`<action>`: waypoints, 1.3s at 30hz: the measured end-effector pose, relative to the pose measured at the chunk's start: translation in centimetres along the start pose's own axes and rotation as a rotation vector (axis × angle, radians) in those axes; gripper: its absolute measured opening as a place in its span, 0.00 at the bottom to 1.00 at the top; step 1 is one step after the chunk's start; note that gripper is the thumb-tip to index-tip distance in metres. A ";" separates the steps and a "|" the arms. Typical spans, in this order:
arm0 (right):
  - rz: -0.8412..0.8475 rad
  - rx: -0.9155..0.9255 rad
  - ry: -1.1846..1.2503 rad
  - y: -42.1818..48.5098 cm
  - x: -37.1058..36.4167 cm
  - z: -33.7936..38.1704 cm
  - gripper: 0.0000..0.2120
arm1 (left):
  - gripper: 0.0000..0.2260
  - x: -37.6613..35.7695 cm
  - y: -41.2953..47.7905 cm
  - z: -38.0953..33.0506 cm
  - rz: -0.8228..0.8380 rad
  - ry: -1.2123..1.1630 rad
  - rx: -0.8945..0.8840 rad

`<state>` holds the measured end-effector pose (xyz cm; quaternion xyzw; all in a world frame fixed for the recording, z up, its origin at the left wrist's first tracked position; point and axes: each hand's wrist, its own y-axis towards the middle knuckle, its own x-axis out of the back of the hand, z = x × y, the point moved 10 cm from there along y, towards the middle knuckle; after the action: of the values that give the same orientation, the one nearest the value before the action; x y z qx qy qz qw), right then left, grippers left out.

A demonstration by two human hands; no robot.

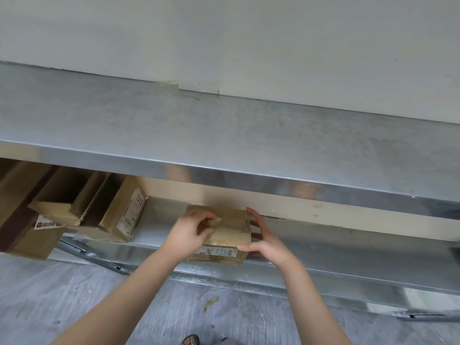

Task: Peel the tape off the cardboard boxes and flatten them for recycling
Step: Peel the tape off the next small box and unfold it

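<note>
A small taped cardboard box [230, 235] sits on the lower metal shelf [323, 247], with a white shipping label on its near side. My left hand [189, 232] is at the box's left top and pinches a crumpled bit of tape [215, 221] between thumb and fingers. My right hand [263, 240] holds the box's right end, fingers spread along the side and thumb on the near top edge. Clear tape covers the box's top.
An opened cardboard box [99, 207] with raised flaps and a label lies on the same shelf to the left, beside more flat cardboard [22, 195]. The upper metal shelf [224, 135] overhangs the work area. A sandalled foot [190, 340] stands on the grey floor.
</note>
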<state>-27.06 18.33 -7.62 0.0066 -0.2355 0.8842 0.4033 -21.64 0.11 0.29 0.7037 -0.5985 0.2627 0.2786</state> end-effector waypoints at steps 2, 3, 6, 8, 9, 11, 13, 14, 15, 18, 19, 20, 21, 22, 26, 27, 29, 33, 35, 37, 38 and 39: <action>-0.003 -0.002 0.010 -0.1 0.0 0.0 0.49 | 0.06 -0.4 0.1 0.1 0.030 -0.022 -0.017; -0.006 -0.004 0.016 -0.1 0.0 0.0 0.49 | 0.06 -0.3 0.2 0.0 0.045 -0.027 -0.020; -0.007 -0.007 0.029 -0.1 0.0 0.0 0.49 | 0.07 0.2 1.0 0.3 0.044 -0.037 0.025; -0.003 -0.007 0.044 -0.1 -0.1 0.0 0.48 | 0.17 -0.3 1.6 0.9 0.078 -0.108 0.112; -0.001 -0.007 0.049 -0.1 -0.1 0.0 0.48 | 0.19 -0.9 1.9 1.0 0.119 -0.099 0.129; 0.004 -0.009 0.060 -0.1 -0.1 0.1 0.47 | 0.19 -1.9 2.3 1.1 0.191 0.051 0.079; 0.003 -0.012 0.075 -0.1 -0.2 0.1 0.47 | 0.13 -2.0 2.4 1.2 0.197 0.124 0.036; 0.001 -0.011 0.080 -0.1 -0.2 0.1 0.47 | 0.10 -2.0 2.3 1.2 0.185 0.123 0.025; -0.001 -0.009 0.082 0.0 -0.2 0.1 0.48 | 0.09 -1.8 2.2 1.2 0.166 0.119 0.011; 0.000 -0.010 0.081 0.0 -0.2 0.1 0.47 | 0.07 -0.8 1.7 0.7 0.078 0.116 -0.055; 0.001 -0.013 0.077 0.0 -0.2 0.1 0.47 | 0.06 -0.1 1.3 0.8 0.030 0.126 -0.068; 0.002 -0.014 0.071 0.0 -0.1 0.1 0.47 | 0.06 0.9 1.0 1.2 -0.024 0.134 -0.062; 0.003 -0.015 0.066 0.1 -0.1 0.1 0.47 | 0.06 2.2 0.6 2.0 -0.082 0.135 -0.024; 0.003 -0.013 0.062 0.1 -0.1 0.0 0.47 | 0.06 3.5 0.1 3.1 -0.136 0.133 0.033; -0.005 -0.011 0.058 0.2 -0.3 -0.2 0.48 | 0.10 5.4 -1.4 5.0 -0.177 0.211 0.149; -0.007 -0.012 0.058 0.2 -0.3 -0.2 0.48 | 0.10 4.9 -1.5 4.7 -0.156 0.215 0.138; -0.009 -0.012 0.057 0.2 -0.2 -0.2 0.48 | 0.10 4.1 -1.5 4.1 -0.124 0.181 0.134; -0.003 -0.011 0.054 0.1 -0.2 -0.1 0.48 | 0.11 4.4 -1.7 4.5 -0.074 0.064 0.119; -0.003 -0.009 0.061 0.1 -0.3 -0.1 0.48 | 0.14 3.7 -2.1 4.6 0.034 0.023 0.113; -0.008 -0.008 0.061 0.1 -0.4 -0.1 0.48 | 0.15 3.1 -2.2 4.6 0.090 0.014 0.102; -0.010 -0.008 0.063 0.1 -0.4 -0.1 0.48 | 0.15 2.9 -2.1 4.5 0.093 0.021 0.094; -0.010 -0.007 0.066 0.1 -0.4 0.0 0.48 | 0.14 2.9 -1.9 4.5 0.086 0.026 0.085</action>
<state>-26.82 18.01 -7.75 -0.0228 -0.2249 0.8812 0.4153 -19.16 -4.87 -0.97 0.6850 -0.6128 0.3088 0.2447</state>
